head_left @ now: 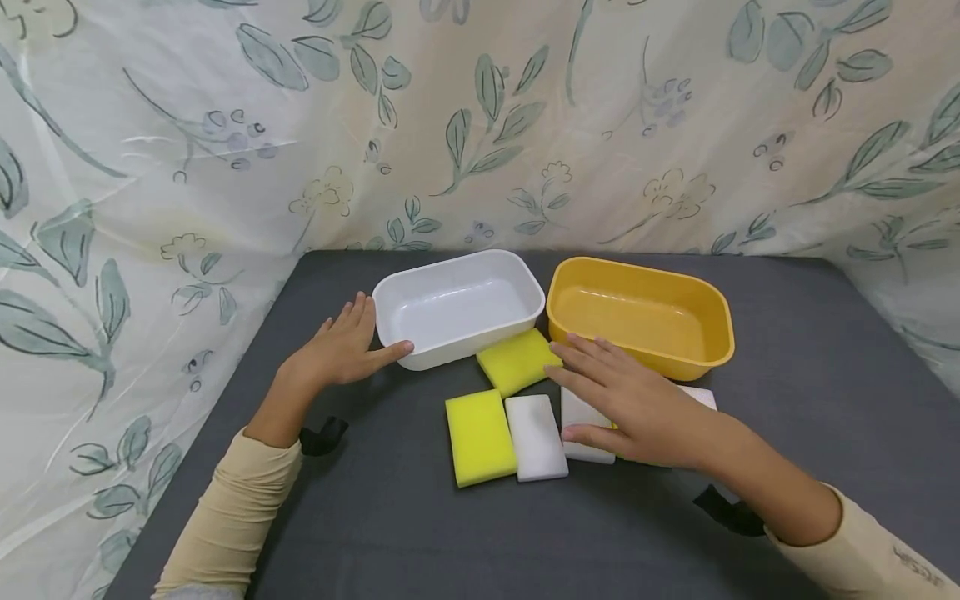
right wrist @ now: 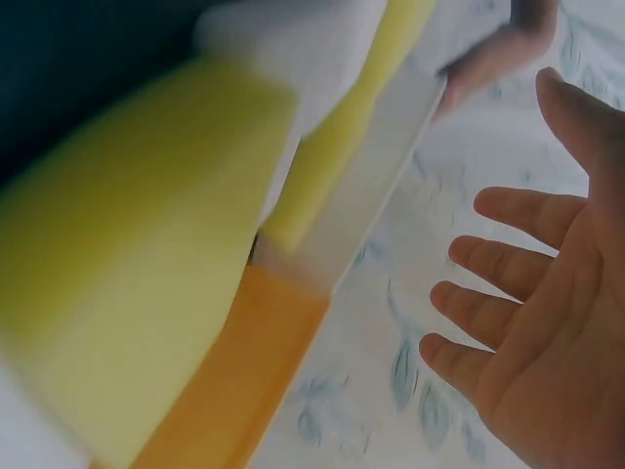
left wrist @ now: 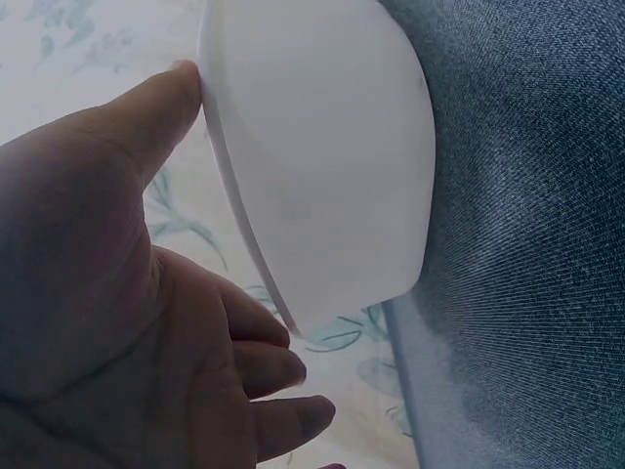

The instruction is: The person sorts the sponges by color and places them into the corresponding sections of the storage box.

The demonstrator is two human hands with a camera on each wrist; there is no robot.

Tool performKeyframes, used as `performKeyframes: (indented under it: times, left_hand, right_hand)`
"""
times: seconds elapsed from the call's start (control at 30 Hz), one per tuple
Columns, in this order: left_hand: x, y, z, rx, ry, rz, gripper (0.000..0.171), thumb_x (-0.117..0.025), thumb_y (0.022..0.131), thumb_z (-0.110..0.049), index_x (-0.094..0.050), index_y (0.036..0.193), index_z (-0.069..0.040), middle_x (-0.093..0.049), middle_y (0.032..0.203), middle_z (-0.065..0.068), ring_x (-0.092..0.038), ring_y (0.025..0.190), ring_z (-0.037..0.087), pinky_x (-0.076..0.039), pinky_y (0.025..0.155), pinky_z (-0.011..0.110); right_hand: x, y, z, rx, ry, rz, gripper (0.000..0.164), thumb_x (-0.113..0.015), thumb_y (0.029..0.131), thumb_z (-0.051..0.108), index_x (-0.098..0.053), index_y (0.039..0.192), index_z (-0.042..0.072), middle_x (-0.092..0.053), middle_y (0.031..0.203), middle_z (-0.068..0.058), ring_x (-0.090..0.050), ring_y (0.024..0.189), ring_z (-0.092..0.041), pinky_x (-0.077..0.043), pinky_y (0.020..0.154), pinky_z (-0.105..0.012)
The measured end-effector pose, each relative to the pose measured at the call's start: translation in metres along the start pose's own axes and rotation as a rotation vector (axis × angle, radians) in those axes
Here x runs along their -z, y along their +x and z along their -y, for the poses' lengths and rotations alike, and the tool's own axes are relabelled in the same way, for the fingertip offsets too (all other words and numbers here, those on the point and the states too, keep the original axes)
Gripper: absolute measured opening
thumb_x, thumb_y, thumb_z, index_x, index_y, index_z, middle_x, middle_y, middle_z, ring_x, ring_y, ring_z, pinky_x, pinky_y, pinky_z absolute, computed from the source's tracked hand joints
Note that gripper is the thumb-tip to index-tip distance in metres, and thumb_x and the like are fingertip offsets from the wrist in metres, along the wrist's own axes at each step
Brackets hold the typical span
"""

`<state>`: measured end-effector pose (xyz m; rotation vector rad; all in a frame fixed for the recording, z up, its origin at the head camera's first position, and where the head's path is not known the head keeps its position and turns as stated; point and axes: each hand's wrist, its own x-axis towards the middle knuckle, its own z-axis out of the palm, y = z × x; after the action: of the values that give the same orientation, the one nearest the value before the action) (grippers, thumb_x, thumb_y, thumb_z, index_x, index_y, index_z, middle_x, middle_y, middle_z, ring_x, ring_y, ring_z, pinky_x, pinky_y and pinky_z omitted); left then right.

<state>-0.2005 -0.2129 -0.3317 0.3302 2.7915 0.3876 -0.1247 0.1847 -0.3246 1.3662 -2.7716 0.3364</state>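
Observation:
At the left end of the white plastic tub [head_left: 457, 315], my left hand [head_left: 337, 350] has its fingers extended, and its thumb and fingertips touch the rim; the left wrist view shows the tub [left wrist: 322, 166] beside the spread hand [left wrist: 146, 293]. My right hand [head_left: 630, 406] hovers palm down over several sponges, fingers straight and holding nothing. Under it lie a white sponge [head_left: 579, 421] and others partly hidden. To its left are a white sponge [head_left: 536, 440], a yellow sponge [head_left: 480, 439] and another yellow sponge [head_left: 517, 360] against the white tub.
A yellow-orange tub [head_left: 645, 315] stands right of the white one, nothing visible inside either. Both sit on a dark grey cloth-covered table [head_left: 390, 533]. Leaf-patterned fabric [head_left: 480, 125] hangs behind and at the sides.

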Motion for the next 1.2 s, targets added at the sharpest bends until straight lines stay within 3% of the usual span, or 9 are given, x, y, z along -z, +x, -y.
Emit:
performKeyframes:
  times: [0.33, 0.6, 0.83, 1.03, 1.2]
  left_hand:
    - [-0.002, 0.004, 0.000, -0.015, 0.015, -0.015, 0.114, -0.047, 0.093, -0.071, 0.002, 0.155, 0.011, 0.003, 0.163, 0.029, -0.001, 0.149, 0.046, -0.007, 0.114, 0.064]
    - [-0.001, 0.007, 0.005, -0.026, 0.029, -0.019, 0.114, -0.046, 0.093, -0.073, 0.000, 0.154, 0.012, 0.001, 0.162, 0.030, -0.003, 0.148, 0.047, -0.011, 0.115, 0.062]
    - [-0.002, 0.007, 0.007, -0.023, 0.024, -0.015, 0.116, -0.046, 0.091, -0.075, -0.001, 0.155, 0.011, 0.000, 0.162, 0.030, -0.003, 0.149, 0.047, -0.011, 0.115, 0.061]
    - [0.000, 0.007, 0.007, -0.025, 0.020, -0.018, 0.116, -0.047, 0.091, -0.075, -0.002, 0.155, 0.011, -0.002, 0.162, 0.030, -0.003, 0.148, 0.047, -0.012, 0.115, 0.062]
    - [0.000, 0.007, 0.006, -0.028, 0.015, -0.019, 0.115, -0.048, 0.092, -0.073, -0.002, 0.155, 0.012, -0.002, 0.162, 0.030, -0.004, 0.148, 0.048, -0.013, 0.114, 0.063]
  right_hand:
    - [-0.024, 0.032, 0.029, 0.108, 0.084, 0.194, 0.082, -0.049, 0.095, 0.067, -0.037, 0.156, 0.014, -0.022, 0.165, -0.007, -0.016, 0.151, -0.027, -0.022, 0.116, -0.050]
    - [-0.041, 0.052, 0.043, 0.213, -0.006, 0.225, 0.081, -0.059, 0.093, 0.061, -0.041, 0.154, 0.011, -0.032, 0.160, -0.015, -0.028, 0.147, -0.035, -0.025, 0.115, -0.050]
    - [-0.044, 0.067, 0.050, 0.198, -0.076, 0.274, 0.077, -0.072, 0.089, 0.054, -0.046, 0.148, 0.013, -0.032, 0.160, -0.014, -0.029, 0.146, -0.039, -0.030, 0.113, -0.051]
    - [-0.047, 0.085, 0.053, 0.180, -0.091, 0.285, 0.065, -0.075, 0.085, 0.055, -0.050, 0.131, 0.016, -0.038, 0.155, -0.014, -0.038, 0.139, -0.042, -0.033, 0.111, -0.052]
    - [-0.046, 0.093, 0.053, 0.176, -0.108, 0.319, 0.064, -0.076, 0.084, 0.055, -0.048, 0.125, 0.014, -0.040, 0.154, -0.015, -0.041, 0.137, -0.042, -0.035, 0.110, -0.050]
